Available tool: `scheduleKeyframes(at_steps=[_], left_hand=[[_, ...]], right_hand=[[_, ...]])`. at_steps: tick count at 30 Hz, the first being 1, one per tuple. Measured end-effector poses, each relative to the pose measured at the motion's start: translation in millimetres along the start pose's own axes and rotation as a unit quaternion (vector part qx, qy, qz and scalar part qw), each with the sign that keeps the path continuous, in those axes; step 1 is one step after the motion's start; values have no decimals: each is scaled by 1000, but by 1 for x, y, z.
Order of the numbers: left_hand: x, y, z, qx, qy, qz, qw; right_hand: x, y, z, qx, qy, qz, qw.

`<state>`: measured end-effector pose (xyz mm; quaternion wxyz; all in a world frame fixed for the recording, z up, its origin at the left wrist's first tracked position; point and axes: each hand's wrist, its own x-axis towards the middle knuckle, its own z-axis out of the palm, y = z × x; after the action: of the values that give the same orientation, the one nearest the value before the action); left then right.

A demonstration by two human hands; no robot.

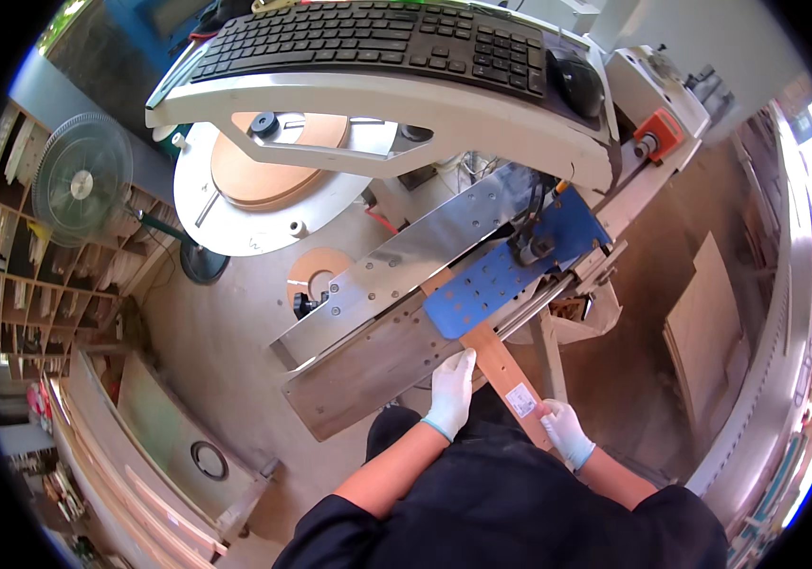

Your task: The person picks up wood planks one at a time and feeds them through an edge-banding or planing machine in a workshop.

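A narrow, wood-coloured board slants through a machine, passing under its blue perforated plate. My left hand, in a white glove, closes on the board's left edge just in front of that plate. Farther down, my white-gloved right hand grips the board's right edge near its close end, beside a white printed label. The fingers under the board are hidden. To the left of the blue plate lie a flat grey metal table and an upright shiny metal fence with bolts.
Above the machine, a shelf carries a black keyboard and a mouse. Behind is a round reel of brown edging. A fan stands left by racks. Right are an orange knob unit, leaning panels and a white sack.
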<state>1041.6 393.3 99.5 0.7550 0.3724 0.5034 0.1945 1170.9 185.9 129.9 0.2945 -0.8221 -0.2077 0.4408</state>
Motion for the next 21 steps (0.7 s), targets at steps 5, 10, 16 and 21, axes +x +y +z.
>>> scheduleKeyframes(at_steps=[5, 10, 16, 21], left_hand=[[12, 4, 36, 11, 14, 5, 1000], [32, -1, 78, -43, 2, -10, 999], [55, 7, 127, -65, -23, -43, 997], [78, 4, 177, -126, -37, -27, 991]], right_hand=[[19, -2, -35, 54, -19, 20, 998], [44, 21, -72, 97, -26, 20, 995], [64, 13, -118, 123, 1, 0, 992], [90, 27, -156, 142, -11, 7, 990]])
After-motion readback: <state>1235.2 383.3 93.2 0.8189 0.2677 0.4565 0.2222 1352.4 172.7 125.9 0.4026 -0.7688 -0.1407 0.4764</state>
